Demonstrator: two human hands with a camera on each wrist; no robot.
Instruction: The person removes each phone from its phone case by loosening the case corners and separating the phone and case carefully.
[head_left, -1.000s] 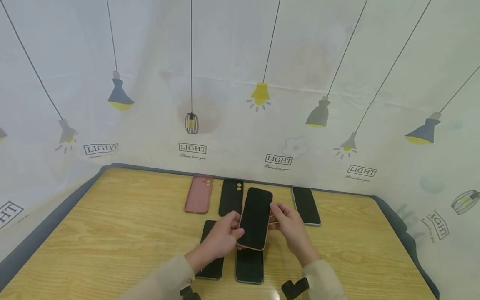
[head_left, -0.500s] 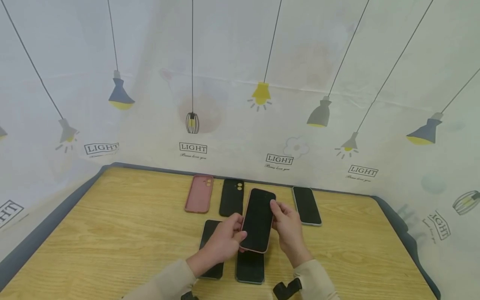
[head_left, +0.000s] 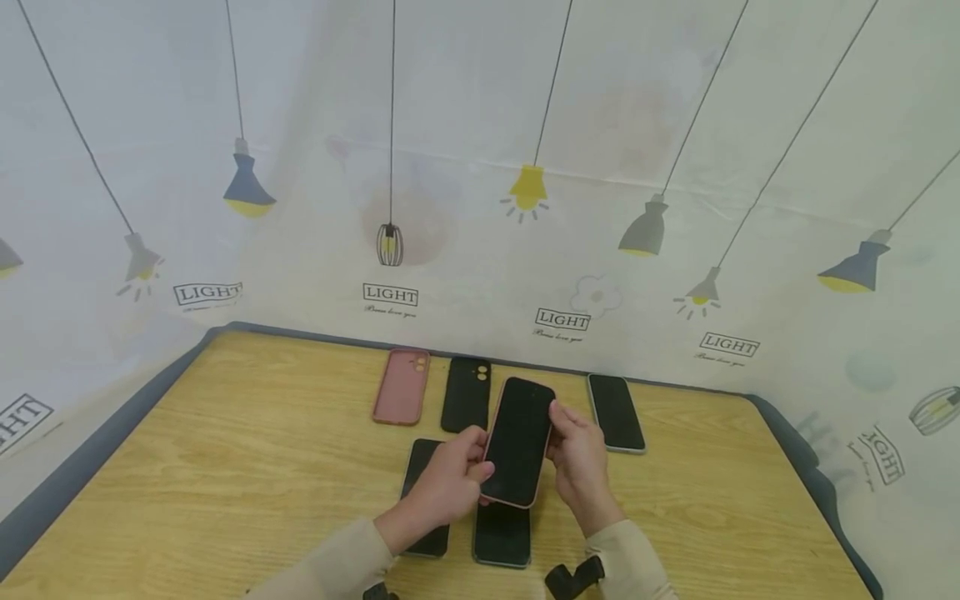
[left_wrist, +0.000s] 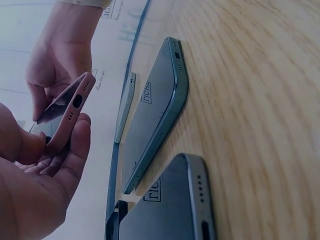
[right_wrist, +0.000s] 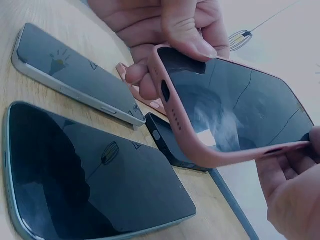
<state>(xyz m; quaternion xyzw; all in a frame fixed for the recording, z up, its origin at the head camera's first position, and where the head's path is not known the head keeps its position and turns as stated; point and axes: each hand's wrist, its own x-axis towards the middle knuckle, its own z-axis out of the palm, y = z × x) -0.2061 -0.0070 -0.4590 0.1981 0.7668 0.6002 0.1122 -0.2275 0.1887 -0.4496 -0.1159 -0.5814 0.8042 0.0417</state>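
Both hands hold a dark-screened phone (head_left: 517,442) in a pink phone case (right_wrist: 192,150), screen up, raised above the table. My left hand (head_left: 442,483) grips its lower left side, thumb at the edge and fingers beneath. My right hand (head_left: 583,462) pinches the upper right side with the thumb at the rim. In the left wrist view the case's end, with port and speaker holes, faces the camera. Below the held phone lies a green-edged phone (head_left: 502,537), partly covered by it. Another phone (head_left: 431,537) lies partly hidden beneath my left hand and forearm.
An unfilled pink phone case (head_left: 401,387) and a black phone case (head_left: 463,396) lie at the table's back edge. A light-edged phone (head_left: 618,412) lies to the right. Behind the wooden table (head_left: 247,450) hangs a lamp-patterned curtain (head_left: 465,167).
The cased phone has shifted slightly right, still in both hands. My right forearm has swung a little left and the fingers have tucked further behind the phone. The things on the table have stayed put.
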